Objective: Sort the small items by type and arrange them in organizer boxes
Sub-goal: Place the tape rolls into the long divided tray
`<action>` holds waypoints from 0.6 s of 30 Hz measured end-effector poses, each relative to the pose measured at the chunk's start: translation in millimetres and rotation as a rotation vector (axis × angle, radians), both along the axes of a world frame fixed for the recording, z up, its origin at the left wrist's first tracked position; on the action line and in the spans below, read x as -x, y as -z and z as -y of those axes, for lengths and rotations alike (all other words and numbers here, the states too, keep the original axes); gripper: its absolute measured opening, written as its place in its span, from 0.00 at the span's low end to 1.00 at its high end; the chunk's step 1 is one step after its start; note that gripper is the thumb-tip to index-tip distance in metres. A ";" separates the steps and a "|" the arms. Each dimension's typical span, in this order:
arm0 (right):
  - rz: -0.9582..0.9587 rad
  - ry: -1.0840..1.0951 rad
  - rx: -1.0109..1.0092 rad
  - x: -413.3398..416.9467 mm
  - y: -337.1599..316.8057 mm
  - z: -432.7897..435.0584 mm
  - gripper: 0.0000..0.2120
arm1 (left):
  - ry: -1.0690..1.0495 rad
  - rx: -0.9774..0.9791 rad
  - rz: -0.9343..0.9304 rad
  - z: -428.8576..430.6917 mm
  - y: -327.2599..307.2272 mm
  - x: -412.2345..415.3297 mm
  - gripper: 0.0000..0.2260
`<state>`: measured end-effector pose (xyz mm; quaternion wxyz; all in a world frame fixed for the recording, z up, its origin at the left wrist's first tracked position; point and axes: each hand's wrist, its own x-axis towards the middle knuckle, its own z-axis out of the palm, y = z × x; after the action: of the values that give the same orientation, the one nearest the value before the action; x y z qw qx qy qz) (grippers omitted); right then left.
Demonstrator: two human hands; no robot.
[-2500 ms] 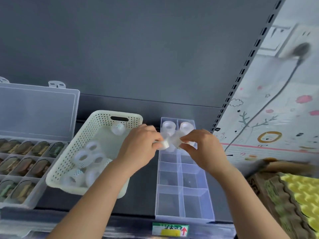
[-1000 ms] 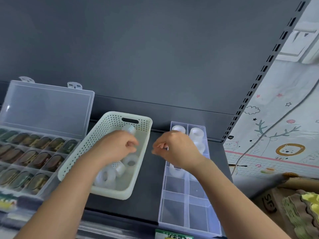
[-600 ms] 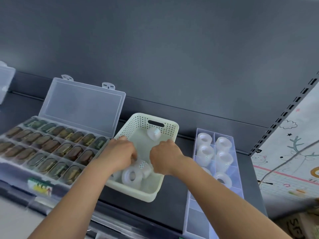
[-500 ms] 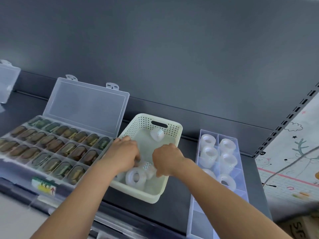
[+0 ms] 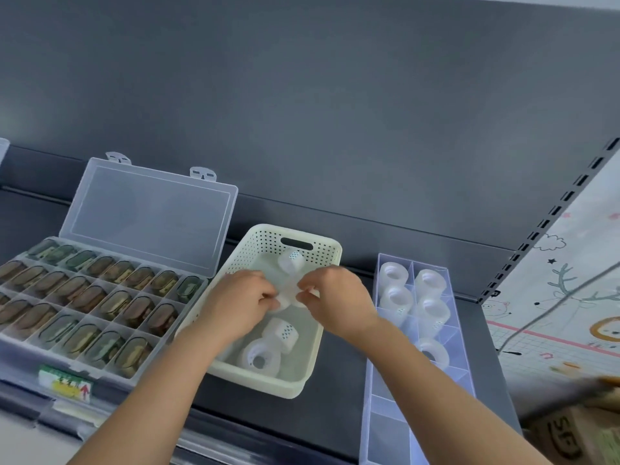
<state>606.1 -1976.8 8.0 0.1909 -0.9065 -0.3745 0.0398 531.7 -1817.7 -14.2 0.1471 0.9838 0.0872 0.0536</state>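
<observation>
**Pinch firm, lift clear, set down to the right**

The small white translucent tape roll [image 5: 288, 294] hangs above the middle of the cream perforated plastic basket [image 5: 268, 384], pinched from both sides. The left hand [image 5: 240, 305] curls thumb and fingers onto its left edge, and the right hand [image 5: 335, 300] does the same on its right edge. Blur hides whether this is one roll or two pressed together. It sits at the fingertips, not in either palm, so the hold looks light.

To do this step well, one hand should probably take a firmer pinch across the rim and raise the roll above the basket wall. It can then go flat into a free cell of the clear plastic divided organizer box [image 5: 385, 434] just to the right. That box's far cells already hold stored rolls [image 5: 392, 273]. Loose rolls [image 5: 258, 359] remain in the basket below the hands.
</observation>
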 end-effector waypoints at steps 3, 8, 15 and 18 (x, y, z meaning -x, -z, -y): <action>0.012 0.066 -0.189 -0.7 -5.9 19.1 0.10 | -0.005 0.170 0.104 16.4 -10.9 -6.9 0.06; 0.111 0.171 -0.361 -1.5 -12.0 55.7 0.07 | 0.069 0.249 0.252 51.4 -27.3 -18.7 0.05; 0.207 0.232 -0.388 -3.3 -15.0 115.3 0.07 | 0.250 0.215 0.232 97.6 -32.0 -32.2 0.04; 0.224 0.246 -0.340 -1.8 -12.6 139.3 0.07 | 0.327 0.178 0.185 115.6 -29.7 -36.1 0.05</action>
<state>607.9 -2116.1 20.6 0.3014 -0.8989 -0.2815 -0.1479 567.8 -1933.3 15.5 0.2475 0.9589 -0.0833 0.1114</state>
